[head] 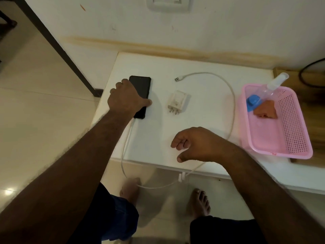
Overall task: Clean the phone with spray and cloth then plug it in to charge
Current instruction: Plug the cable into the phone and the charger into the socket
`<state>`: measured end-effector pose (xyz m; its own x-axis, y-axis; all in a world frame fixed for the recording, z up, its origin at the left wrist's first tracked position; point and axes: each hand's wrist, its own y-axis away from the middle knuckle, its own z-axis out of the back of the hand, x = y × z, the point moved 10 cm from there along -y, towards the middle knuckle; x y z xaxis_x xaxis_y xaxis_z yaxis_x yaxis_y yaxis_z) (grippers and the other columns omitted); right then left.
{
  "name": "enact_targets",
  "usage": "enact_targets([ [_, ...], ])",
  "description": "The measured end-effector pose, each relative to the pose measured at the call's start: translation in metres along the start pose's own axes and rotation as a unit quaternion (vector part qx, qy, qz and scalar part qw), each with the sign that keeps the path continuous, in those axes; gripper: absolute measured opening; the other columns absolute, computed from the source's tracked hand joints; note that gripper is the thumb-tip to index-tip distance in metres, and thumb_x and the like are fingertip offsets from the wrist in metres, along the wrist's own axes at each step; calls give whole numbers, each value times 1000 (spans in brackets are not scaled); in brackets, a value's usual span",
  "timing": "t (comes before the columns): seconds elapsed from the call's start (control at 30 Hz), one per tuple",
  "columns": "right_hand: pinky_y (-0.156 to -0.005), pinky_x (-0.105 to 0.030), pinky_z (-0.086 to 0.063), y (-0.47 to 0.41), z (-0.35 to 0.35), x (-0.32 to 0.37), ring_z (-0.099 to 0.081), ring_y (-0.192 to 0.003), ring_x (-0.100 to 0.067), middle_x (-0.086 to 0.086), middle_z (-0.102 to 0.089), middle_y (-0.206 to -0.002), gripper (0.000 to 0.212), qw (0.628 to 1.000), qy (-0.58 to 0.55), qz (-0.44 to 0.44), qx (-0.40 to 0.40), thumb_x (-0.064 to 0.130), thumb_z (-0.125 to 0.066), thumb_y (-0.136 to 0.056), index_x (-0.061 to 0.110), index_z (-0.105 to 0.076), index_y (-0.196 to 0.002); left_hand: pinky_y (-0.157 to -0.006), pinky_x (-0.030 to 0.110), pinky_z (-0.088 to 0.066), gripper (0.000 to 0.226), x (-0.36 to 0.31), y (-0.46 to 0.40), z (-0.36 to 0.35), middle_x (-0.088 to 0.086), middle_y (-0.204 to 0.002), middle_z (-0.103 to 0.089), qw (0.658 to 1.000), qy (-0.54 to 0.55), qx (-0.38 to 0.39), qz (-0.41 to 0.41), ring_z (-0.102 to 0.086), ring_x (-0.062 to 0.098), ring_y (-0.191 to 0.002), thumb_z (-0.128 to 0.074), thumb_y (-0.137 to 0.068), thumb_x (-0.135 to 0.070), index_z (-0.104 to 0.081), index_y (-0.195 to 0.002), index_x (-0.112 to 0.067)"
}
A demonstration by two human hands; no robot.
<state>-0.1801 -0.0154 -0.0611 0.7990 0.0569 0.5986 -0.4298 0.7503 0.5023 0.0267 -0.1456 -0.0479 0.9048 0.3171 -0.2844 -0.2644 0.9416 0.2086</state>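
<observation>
A black phone (141,87) lies screen up at the left of the white table (202,67). My left hand (125,97) grips it across its width, thumb on its right edge. A white cable (233,103) runs from the phone's near end, loops off the front edge and curves back to a free USB plug (177,79). The white charger adapter (177,102) lies in the middle, pins toward me. My right hand (195,144) hovers above the table's front edge with loosely curled fingers, holding nothing. A clear spray bottle (270,87) with a blue cap and an orange-brown cloth (266,111) lie in the pink basket (295,124).
A white wall socket plate (168,3) sits on the wall above the table. A wooden surface (313,92) with a black cable (306,71) lies behind the basket on the right. A dark frame post (61,46) stands at the left. My bare feet are below the table edge.
</observation>
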Motion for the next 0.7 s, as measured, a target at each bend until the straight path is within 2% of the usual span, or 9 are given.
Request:
enact_targets([
  [0.1, -68, -16, -50, 1, 21, -5, -62, -80, 2, 19, -66, -88, 34, 997, -38, -6, -69, 36, -86, -73, 34, -71, -103, -89, 48, -48, 98, -1, 1, 0, 18, -130, -52, 1000, -8, 1, 1, -52, 39, -121, -83, -65, -61, -42, -132, -3],
  [0.27, -67, -13, -40, 7, 63, -24, -58, -79, 7, 22, -65, -82, 19, 973, -45, -29, -223, 41, -75, -82, 34, -72, -100, -90, 49, -47, 101, 1, 1, -1, 19, -129, -51, 1000, -14, 9, 16, -50, 39, -122, -83, -62, -65, -42, -130, -3],
  [0.33, -68, -10, -40, 13, 80, -29, -58, -78, 8, 21, -65, -83, 16, 952, -62, -34, -299, 38, -73, -85, 31, -72, -100, -90, 50, -47, 100, -6, 6, 8, 21, -127, -52, 999, -30, -28, 4, -50, 41, -120, -78, -64, -69, -45, -128, -1],
  [0.4, -70, -9, -41, 19, 95, -31, -59, -78, 8, 18, -67, -87, 15, 927, -76, -35, -367, 35, -70, -88, 30, -72, -101, -86, 48, -47, 86, -35, 17, 22, 23, -118, -56, 990, -29, -110, -82, -53, 41, -111, -70, -73, -69, -51, -121, 0],
  [0.47, -70, -10, -42, 24, 105, -30, -60, -76, 2, 15, -67, -94, 16, 901, -78, -28, -425, 32, -68, -90, 27, -71, -105, -85, 46, -47, 72, -74, 37, 23, 20, -114, -60, 969, -7, -149, -199, -55, 39, -105, -62, -80, -65, -57, -117, -3],
  [0.57, -72, -14, -46, 30, 113, -24, -60, -80, -1, 14, -63, -102, 19, 871, -69, -10, -486, 23, -63, -93, 22, -69, -112, -91, 45, -48, 73, -111, 59, -8, 14, -126, -59, 959, 20, -79, -272, -54, 35, -114, -59, -81, -66, -54, -130, -12],
  [0.7, -76, -18, -47, 25, 118, -16, -60, -87, -5, 9, -65, -109, 23, 863, -38, 1, -504, 16, -60, -95, 19, -67, -116, -90, 43, -48, 84, -117, 59, -38, 12, -130, -58, 970, -20, -33, -239, -54, 33, -117, -62, -79, -70, -44, -137, -11],
])
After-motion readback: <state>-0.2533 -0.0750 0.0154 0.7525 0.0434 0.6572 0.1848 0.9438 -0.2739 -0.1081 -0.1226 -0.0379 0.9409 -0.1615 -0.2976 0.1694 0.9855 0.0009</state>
